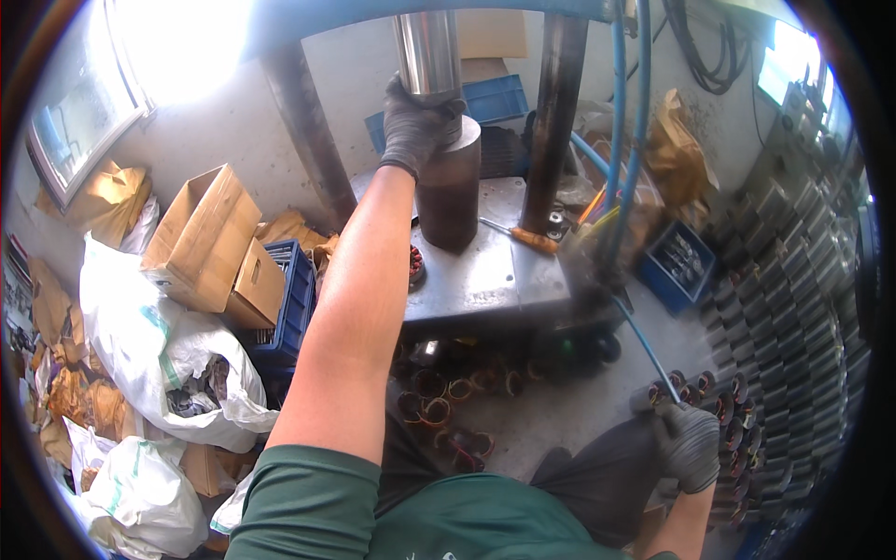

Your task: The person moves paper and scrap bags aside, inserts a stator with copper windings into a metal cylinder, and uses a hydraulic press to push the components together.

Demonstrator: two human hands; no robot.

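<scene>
My left hand (417, 126), in a dark grey glove, reaches up to the gap between the shiny steel ram (427, 51) of a press and the thick dark steel cylinder (448, 201) standing below it. Its fingers curl in there; whatever they hold is hidden by the hand. At lower right, my gloved right hand (689, 443) is closed round the lower end of a slim blue lever (646, 343), which slants up toward the press. The cylinder stands upright on the metal press table (467, 289).
A wooden-handled tool (532, 239) and a small copper-wound part (415, 266) lie on the table. Dark press columns (555, 121) flank the ram. Wound rings (436, 411) lie on the floor below. Right are a blue crate (677, 266) and stacked metal sleeves (784, 308); left, cardboard boxes (201, 238) and white sacks (154, 345).
</scene>
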